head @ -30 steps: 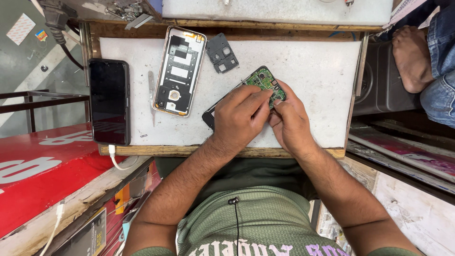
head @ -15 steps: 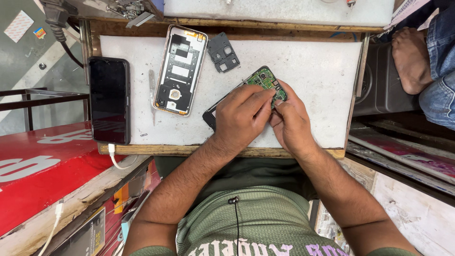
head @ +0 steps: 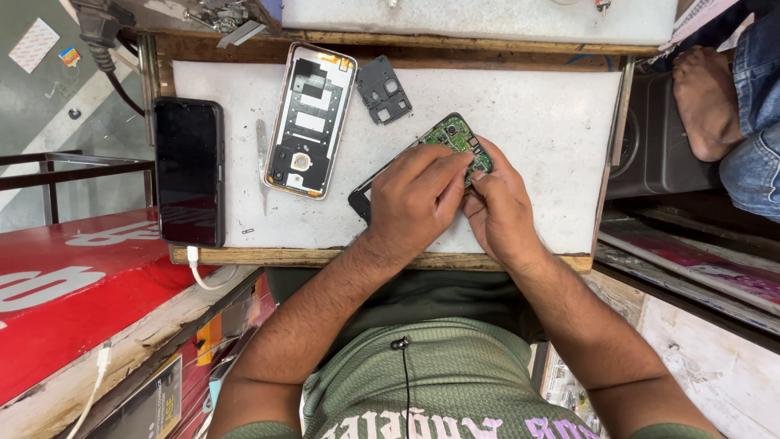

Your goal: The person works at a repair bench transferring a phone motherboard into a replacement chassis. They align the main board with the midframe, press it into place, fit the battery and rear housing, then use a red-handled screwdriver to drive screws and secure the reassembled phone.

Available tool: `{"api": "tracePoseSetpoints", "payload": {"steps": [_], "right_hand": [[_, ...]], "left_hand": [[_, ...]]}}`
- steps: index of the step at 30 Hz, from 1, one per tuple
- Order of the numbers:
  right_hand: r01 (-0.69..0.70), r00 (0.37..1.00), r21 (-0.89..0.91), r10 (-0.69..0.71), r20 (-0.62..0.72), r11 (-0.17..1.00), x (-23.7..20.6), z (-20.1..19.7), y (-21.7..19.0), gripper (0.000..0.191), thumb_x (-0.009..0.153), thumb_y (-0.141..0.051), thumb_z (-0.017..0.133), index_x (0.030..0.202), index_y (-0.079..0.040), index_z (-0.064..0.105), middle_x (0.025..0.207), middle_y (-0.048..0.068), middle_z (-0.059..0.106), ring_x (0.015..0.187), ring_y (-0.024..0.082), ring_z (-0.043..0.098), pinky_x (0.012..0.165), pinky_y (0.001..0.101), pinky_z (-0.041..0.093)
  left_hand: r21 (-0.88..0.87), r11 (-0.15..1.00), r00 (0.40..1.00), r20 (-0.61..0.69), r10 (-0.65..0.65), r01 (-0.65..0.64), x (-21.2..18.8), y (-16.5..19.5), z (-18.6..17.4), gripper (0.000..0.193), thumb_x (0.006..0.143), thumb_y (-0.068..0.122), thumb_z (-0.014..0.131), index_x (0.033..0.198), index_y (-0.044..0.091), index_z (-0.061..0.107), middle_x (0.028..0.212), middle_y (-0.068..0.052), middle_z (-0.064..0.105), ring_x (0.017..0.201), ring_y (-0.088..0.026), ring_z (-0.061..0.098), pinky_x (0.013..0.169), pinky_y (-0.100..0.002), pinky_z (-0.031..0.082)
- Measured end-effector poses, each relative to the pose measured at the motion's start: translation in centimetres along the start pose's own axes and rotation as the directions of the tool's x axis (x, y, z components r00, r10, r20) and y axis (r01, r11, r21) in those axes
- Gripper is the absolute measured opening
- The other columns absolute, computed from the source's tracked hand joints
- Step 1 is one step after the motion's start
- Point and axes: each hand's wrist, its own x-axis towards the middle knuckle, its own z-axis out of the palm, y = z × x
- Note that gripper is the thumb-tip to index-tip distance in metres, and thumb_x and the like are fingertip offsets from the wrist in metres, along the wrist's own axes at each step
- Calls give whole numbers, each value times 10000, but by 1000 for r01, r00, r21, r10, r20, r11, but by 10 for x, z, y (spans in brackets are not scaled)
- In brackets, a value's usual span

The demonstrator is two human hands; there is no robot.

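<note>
White work mat [head: 536,106] under us: our left hand [head: 414,203] and right hand [head: 500,211] stay pressed together, pinching the green circuit board [head: 457,136] over the opened phone [head: 363,201]. Nothing has shifted; the board remains seated. Left of it, the back cover [head: 309,122].

From my feed, the fingers sit over a white, scuffed work mat [head: 536,106] framed in worn wood [head: 325,258]. Left of them I see a red counter [head: 73,276] with white lettering, and beyond it a grey floor [head: 41,97] crossed by a dark metal rail [head: 73,167]. To their right stand a dark box [head: 658,154] and stacked boards [head: 699,268]. The light is even and flat.
</note>
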Motion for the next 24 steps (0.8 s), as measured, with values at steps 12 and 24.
{"api": "tracePoseSetpoints", "payload": {"steps": [12,24], "right_hand": [[5,1000,3,-5,8,1000,-1,5,1,589,1016,-64,351,1586,81,316,1296,176,580,1128,168,597,1023,350,534],[-11,1000,35,11,0,999,-3,9,3,591,1009,-59,356,1586,64,319,1327,163,574,1146,170,596,1041,352,531]], "left_hand": [[13,1000,1000,21,-10,10,-4,-1,-2,211,910,26,762,1117,24,721,1032,-86,681,929,-212,716,788,-318,628],[-9,999,1000,-5,-30,30,-6,0,-8,209,935,35,762,1141,38,722,1049,-82,691,947,-218,724,821,-326,632]]}}
